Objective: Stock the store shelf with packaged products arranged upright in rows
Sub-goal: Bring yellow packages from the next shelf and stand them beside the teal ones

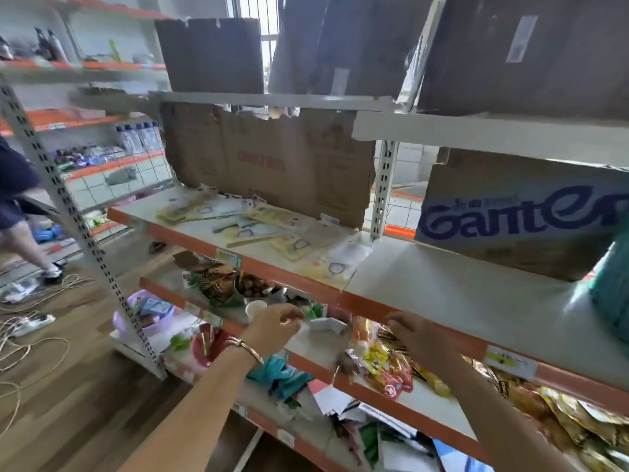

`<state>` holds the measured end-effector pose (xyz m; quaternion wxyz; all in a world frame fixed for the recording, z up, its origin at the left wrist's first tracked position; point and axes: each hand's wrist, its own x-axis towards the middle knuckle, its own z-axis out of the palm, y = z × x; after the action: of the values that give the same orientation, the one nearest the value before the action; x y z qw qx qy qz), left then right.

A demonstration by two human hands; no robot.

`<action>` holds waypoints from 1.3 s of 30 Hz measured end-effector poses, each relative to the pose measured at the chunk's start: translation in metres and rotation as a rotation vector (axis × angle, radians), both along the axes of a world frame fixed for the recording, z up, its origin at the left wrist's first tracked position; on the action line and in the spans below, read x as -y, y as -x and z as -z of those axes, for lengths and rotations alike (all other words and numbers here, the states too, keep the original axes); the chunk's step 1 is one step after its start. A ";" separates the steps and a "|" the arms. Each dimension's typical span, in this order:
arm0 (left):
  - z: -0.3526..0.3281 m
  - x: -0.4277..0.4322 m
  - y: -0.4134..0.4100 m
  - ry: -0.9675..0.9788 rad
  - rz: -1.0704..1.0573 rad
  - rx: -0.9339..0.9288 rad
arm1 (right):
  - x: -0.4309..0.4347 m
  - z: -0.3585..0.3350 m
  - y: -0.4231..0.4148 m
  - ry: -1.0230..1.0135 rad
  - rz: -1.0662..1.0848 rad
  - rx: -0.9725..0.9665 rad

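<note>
Several pale yellow packets [258, 229] lie flat and scattered on the white shelf [442, 287] at mid-frame, none upright. At lower centre my left hand [277, 323] has its fingers curled, and I cannot tell whether they pinch anything. My right hand [412, 335] stretches loose fingers under the shelf's orange edge.

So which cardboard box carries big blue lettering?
The box standing at right on the orange-edged shelf; the other boxes are brown, one with faint red print.

The shelf [442, 294] lies bare along its front edge between the flat packets [258, 229] and the teal bag [612, 287]. A printed carton [510, 226] blocks its back right, a cardboard sheet [272, 165] its back left.
</note>
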<state>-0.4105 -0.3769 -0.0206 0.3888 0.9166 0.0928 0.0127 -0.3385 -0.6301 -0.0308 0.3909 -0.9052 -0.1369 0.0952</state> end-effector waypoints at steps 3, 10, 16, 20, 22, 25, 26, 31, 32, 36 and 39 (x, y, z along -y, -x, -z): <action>0.004 -0.014 -0.031 -0.015 0.024 0.011 | -0.017 0.004 -0.023 -0.023 0.045 -0.039; 0.012 -0.032 -0.108 -0.048 -0.003 0.089 | -0.056 0.004 -0.097 -0.516 0.219 -0.343; 0.023 -0.062 -0.156 -0.092 -0.130 0.079 | -0.099 0.008 -0.139 -0.821 0.492 -0.812; 0.032 -0.079 -0.185 -0.164 -0.101 0.013 | -0.119 0.017 -0.156 -0.883 0.478 -0.848; 0.036 -0.086 -0.201 -0.223 -0.064 -0.059 | -0.128 0.022 -0.160 -0.913 0.497 -0.846; 0.043 -0.093 -0.219 -0.366 0.024 -0.200 | -0.139 0.027 -0.163 -0.919 0.520 -0.818; 0.046 -0.095 -0.225 -0.427 0.047 -0.217 | -0.142 0.028 -0.164 -0.903 0.534 -0.791; 0.056 -0.097 -0.244 -0.747 0.135 -0.179 | -0.154 0.034 -0.172 -0.873 0.610 -0.693; 0.056 -0.095 -0.244 -0.821 0.145 -0.167 | -0.157 0.036 -0.172 -0.877 0.620 -0.666; 0.060 -0.089 -0.241 -0.931 0.175 -0.139 | -0.168 0.041 -0.166 -0.823 0.634 -0.533; 0.062 -0.088 -0.243 -0.934 0.203 -0.132 | -0.167 0.039 -0.168 -0.858 0.657 -0.594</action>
<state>-0.1672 -0.2885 -0.0821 -0.0717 0.9964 0.0118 -0.0430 -0.1701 -0.4632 -0.0700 0.7505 -0.5970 0.2379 0.1541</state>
